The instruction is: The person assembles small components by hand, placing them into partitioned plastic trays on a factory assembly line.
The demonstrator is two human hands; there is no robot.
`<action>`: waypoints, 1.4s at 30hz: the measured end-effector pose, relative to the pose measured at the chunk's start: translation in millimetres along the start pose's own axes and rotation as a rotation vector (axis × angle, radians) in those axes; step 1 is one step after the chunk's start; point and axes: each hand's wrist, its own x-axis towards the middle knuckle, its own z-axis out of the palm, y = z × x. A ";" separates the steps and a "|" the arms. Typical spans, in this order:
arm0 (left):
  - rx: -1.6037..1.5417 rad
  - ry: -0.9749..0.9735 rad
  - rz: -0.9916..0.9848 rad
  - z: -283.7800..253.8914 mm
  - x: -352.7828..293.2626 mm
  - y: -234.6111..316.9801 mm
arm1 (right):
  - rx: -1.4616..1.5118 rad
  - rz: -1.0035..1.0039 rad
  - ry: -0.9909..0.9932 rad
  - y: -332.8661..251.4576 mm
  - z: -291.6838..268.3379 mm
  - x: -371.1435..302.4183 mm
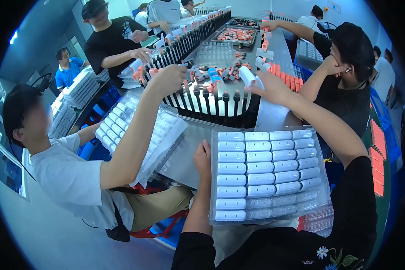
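Right hand [272,87]: grip clamped on white capsule [247,75], long axis slanting up-left. Left hand [202,157]: fingers together against tray [261,217] edge, filled rows rightward.

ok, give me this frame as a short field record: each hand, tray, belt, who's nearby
left hand: left hand rests on the left edge of the clear plastic blister tray
right hand: right hand reaches forward, holding a white oblong capsule-shaped case over the conveyor
tray contents: rows of white oblong cases, lower right slots look empty
conveyor: black-pegged conveyor carrying orange and white parts
co-worker left: person in white shirt reaching to the pegs, own tray alongside
co-worker right: person in black shirt, seated
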 end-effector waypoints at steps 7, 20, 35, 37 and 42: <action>-0.009 0.026 0.068 -2.1 8.6 0.5 | -0.030 0.016 0.536 17.7 -23.4 34.3; -0.030 0.029 0.002 -8.5 -16.3 3.9 | 0.017 0.059 -0.003 -85.3 29.8 -17.6; -0.127 0.016 0.182 -7.5 4.4 -4.4 | 0.342 -0.411 -0.239 -213.4 -22.4 -244.5; -0.080 0.013 0.164 -10.0 -1.4 -12.5 | 0.197 -0.409 -0.214 -224.0 -23.1 -243.3; -0.144 0.004 0.158 -7.9 -5.3 -19.6 | -0.021 -0.502 -0.324 -240.1 -17.0 -237.7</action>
